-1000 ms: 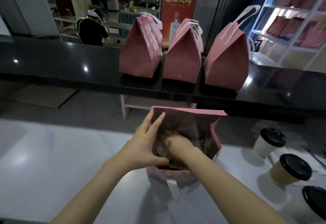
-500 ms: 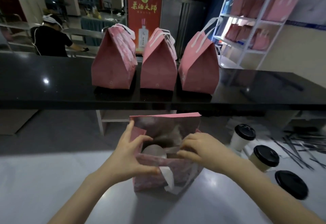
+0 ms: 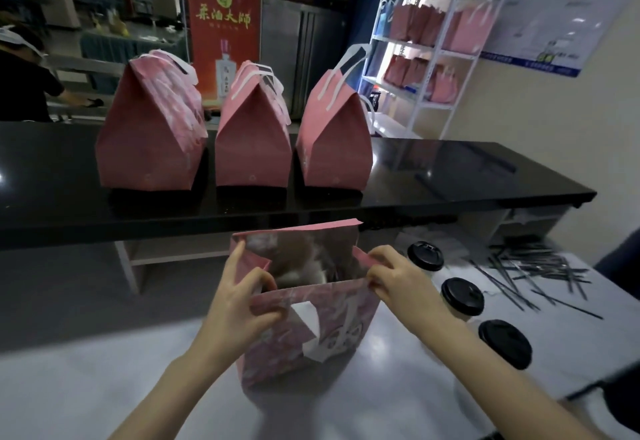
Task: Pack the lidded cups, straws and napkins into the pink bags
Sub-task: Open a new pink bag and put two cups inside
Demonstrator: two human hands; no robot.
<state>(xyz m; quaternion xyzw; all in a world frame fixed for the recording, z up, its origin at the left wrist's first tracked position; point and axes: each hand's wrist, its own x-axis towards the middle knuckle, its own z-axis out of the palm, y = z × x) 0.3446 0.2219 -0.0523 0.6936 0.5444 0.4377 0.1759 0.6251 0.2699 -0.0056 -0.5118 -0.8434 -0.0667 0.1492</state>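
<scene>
Pinching the open pink bag (image 3: 311, 328) rim mid-tabletop, left hand (image 3: 239, 304) and right hand (image 3: 398, 283) grip it; three closed bags (image 3: 252, 141) done on black counter (image 3: 450, 176), three lidded cups (image 3: 462, 295) and straws (image 3: 540, 266) left at right edge.

Matt pink paper bag (image 3: 304, 332) with white paper handle, three more matt paper bags (image 3: 252, 141) on a glossy black counter (image 3: 450, 176), smooth pale desk (image 3: 86, 387) with soft sheen, cups (image 3: 462, 297) with black plastic lids, white metal shelf (image 3: 433, 55)
</scene>
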